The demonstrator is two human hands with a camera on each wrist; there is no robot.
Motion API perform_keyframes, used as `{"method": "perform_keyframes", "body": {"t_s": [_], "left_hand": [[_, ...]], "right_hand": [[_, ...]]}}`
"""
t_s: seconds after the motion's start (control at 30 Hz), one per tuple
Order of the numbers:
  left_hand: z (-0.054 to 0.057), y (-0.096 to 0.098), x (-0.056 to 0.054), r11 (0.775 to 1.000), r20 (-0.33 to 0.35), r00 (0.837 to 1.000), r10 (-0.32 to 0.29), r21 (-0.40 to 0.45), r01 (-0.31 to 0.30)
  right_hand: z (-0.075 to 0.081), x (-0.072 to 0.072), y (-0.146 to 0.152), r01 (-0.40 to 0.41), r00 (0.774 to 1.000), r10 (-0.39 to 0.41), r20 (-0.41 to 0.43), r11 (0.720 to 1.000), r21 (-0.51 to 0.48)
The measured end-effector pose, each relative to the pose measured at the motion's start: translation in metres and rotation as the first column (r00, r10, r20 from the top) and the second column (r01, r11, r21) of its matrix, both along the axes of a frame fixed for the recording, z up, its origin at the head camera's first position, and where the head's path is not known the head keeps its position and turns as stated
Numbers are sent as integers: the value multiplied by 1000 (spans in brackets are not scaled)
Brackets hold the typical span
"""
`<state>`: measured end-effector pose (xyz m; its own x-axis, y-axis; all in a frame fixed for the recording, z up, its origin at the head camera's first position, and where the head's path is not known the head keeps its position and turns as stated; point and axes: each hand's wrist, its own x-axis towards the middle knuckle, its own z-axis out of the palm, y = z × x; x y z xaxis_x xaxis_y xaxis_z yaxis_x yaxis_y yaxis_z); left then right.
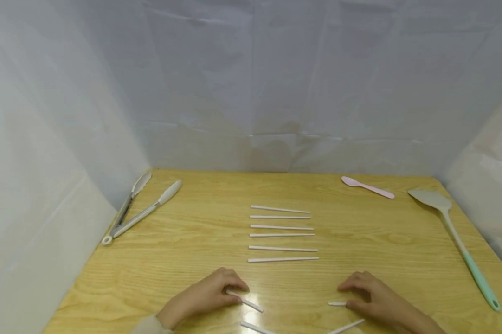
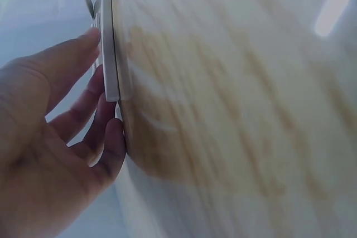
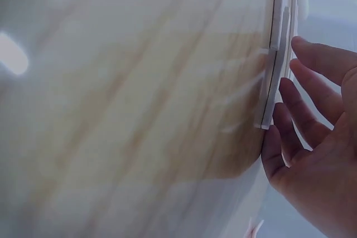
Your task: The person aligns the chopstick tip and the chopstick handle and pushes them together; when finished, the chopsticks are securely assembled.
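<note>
My left hand [image 1: 213, 290] is low over the table, thumb and fingers loosely bent around a pale chopstick [image 1: 252, 305]; a gap shows between thumb and index finger. In the left wrist view the thumb is close beside a pale stick [image 2: 110, 54]; contact is unclear. Across from it, my right hand [image 1: 374, 297] has thumb and index finger apart, with the end of another chopstick [image 1: 337, 304] showing past the thumb. The right wrist view has its fingertips beside a stick [image 3: 272, 87]. Two more chopsticks lie nearer me, a left one [image 1: 255, 327] and a right one [image 1: 346, 326].
Several chopsticks [image 1: 283, 248] lie in a column mid-table, roughly parallel. Metal tongs [image 1: 140, 215] with pale tips are spread at the left edge. A pink spoon [image 1: 368, 187] lies at the back right, near a turner [image 1: 453, 229] with a green handle. Pale sheeting [image 1: 276, 93] encloses the wooden table.
</note>
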<state>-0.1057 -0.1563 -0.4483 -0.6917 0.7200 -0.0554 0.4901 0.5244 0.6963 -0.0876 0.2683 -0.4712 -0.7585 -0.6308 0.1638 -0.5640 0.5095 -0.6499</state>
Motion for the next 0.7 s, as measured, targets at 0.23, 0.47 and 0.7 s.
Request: {"method": "perform_keyframes", "body": {"t_s": [0.23, 0.47, 0.7], "left_hand": [[-3, 2, 0, 999, -92, 995, -33, -12, 32], [-1, 3, 0, 1000, -68, 998, -18, -24, 16], [-1, 4, 0, 1000, -60, 998, -9, -20, 8]], "right_hand": [[-6, 0, -2, -35, 992, 32, -125, 999, -24], [-9, -3, -1, -94, 994, 87, -74, 991, -98], [-5, -3, -3, -107, 994, 110, 17, 984, -142]]}}
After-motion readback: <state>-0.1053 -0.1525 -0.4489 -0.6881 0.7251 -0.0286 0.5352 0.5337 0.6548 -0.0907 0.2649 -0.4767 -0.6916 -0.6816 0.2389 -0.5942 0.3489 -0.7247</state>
